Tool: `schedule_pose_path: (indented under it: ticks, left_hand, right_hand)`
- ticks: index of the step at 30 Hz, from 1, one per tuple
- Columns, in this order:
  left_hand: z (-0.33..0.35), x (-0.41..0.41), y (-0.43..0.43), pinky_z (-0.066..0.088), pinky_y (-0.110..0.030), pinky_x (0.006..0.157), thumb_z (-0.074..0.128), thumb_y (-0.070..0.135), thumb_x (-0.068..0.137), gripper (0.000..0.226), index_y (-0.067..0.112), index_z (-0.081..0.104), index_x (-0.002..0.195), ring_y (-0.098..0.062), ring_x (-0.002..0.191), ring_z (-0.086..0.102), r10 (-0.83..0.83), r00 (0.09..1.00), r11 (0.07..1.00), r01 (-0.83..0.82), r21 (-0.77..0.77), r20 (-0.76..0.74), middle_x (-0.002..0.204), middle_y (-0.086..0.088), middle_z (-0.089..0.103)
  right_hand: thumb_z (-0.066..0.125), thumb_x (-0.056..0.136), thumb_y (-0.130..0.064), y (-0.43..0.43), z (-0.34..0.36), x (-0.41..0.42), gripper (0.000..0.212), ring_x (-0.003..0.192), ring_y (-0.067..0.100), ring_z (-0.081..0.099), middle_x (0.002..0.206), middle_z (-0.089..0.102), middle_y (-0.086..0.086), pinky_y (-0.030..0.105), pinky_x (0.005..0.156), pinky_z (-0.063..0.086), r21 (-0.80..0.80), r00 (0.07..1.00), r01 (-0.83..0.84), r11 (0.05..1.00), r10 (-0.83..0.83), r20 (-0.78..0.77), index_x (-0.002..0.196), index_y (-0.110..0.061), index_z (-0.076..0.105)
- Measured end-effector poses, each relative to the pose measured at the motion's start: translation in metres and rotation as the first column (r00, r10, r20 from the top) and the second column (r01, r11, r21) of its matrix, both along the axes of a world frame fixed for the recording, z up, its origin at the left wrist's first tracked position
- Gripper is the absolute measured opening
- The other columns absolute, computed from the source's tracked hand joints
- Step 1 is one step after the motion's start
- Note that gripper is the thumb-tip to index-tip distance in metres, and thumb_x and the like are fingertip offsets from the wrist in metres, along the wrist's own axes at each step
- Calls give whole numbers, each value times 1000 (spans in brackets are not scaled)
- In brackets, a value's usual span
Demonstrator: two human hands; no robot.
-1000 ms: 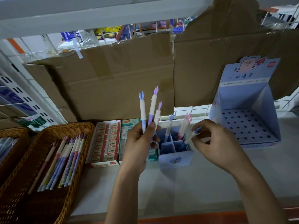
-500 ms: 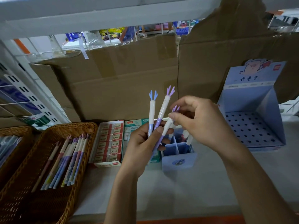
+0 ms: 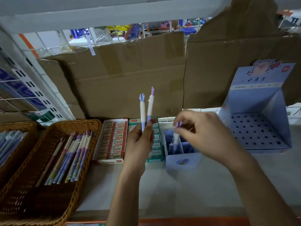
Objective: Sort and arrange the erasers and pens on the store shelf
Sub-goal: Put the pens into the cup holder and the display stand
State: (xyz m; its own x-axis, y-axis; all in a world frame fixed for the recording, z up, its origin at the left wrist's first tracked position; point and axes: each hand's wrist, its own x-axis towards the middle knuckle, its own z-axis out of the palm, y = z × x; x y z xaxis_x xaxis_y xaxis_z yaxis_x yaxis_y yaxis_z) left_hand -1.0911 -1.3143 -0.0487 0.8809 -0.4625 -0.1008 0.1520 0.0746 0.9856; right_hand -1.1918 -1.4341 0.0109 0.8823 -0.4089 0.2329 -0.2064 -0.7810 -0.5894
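Half a second ago the left hand [image 3: 140, 144] held three pens fanned upright, and the right hand [image 3: 206, 136] was taking the rightmost one by its top. Now that third pen [image 3: 176, 136] has left the bunch. The right hand's grip pinches it just below its purple crown and holds it down in the blue holder [image 3: 184, 162], its lower end inside a back compartment. The hand and pen are blurred, so it cannot be told whether the pen already rests on the bottom.

The left hand's grip is closed round the two pens [image 3: 142, 111] that remain, held upright above the eraser boxes. For the task this looks like one pen nearly placed and two still to go, fed across one at a time.

The pens are slim, with white upper barrels, lilac or blue lower barrels and small forked tops, one blue and one purple. More of the same kind lie side by side in the wicker basket [image 3: 91, 128] on the left of the shelf [image 3: 162, 190]. Between basket and holder stand a red eraser box [image 3: 114, 139] and a green eraser box [image 3: 155, 141], touching each other. A larger blue display box [image 3: 254, 111] with a perforated floor stands to the right of the holder.
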Motion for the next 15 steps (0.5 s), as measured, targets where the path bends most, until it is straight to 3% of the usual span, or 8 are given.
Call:
schedule_pose_path:
  ticks: [3, 5, 7, 9, 12, 15]
  left_hand:
    - [1, -3, 1, 25, -14, 39, 44, 24, 99, 24, 18, 65, 107, -4, 40, 28, -104, 995, 993, 103, -53, -12, 56, 3, 35]
    - [2, -4, 3, 25, -14, 38, 47, 24, 97, 19, 16, 63, 105, -5, 39, 29, -152, 988, 984, 150, -92, -7, 59, -4, 42]
    - [1, -4, 5, 25, -16, 39, 56, 26, 92, 14, 17, 65, 96, -6, 41, 29, -229, 972, 964, 233, -130, 42, 61, -6, 47]
    - [0, -4, 7, 23, -18, 41, 61, 32, 86, 18, 15, 68, 87, -8, 44, 29, -330, 938, 932, 341, -122, 107, 63, -9, 48]
    - [1, -4, 9, 25, -20, 43, 62, 41, 78, 30, 12, 68, 78, -11, 49, 33, -387, 910, 914, 400, -68, 151, 67, -10, 49]
    - [5, -6, 6, 40, -22, 55, 62, 39, 87, 23, 20, 73, 81, -9, 61, 53, -300, 945, 948, 311, -74, 132, 71, 1, 64]
  right_hand:
    - [66, 83, -23, 5, -10, 3, 8, 69, 4, 52, 82, 66, -9, 12, 63, 38, -96, 980, -113, 989, 96, -174, 90, -26, 67]
    - [68, 80, -31, 3, -9, 1, 18, 70, 2, 55, 88, 68, -11, 18, 71, 46, -29, 968, -144, 989, 135, -212, 97, -27, 68]
    - [68, 75, -46, -1, -1, -2, 31, 74, 0, 61, 89, 67, -14, 24, 73, 52, 118, 993, -35, 992, 48, -107, 102, -30, 64]
    - [63, 74, -50, -8, 8, -3, 32, 70, 6, 65, 83, 68, -9, 30, 66, 54, 287, 991, 59, 956, -90, 95, 96, -27, 61]
    - [63, 87, -19, -9, 16, 1, 6, 65, 9, 66, 80, 70, 2, 24, 55, 52, 502, 954, -80, 861, -81, 290, 92, -20, 65]
    - [57, 91, -6, -9, 17, 1, 10, 69, 11, 66, 79, 70, 6, 21, 54, 51, 550, 901, -185, 815, -83, 426, 89, -13, 64]
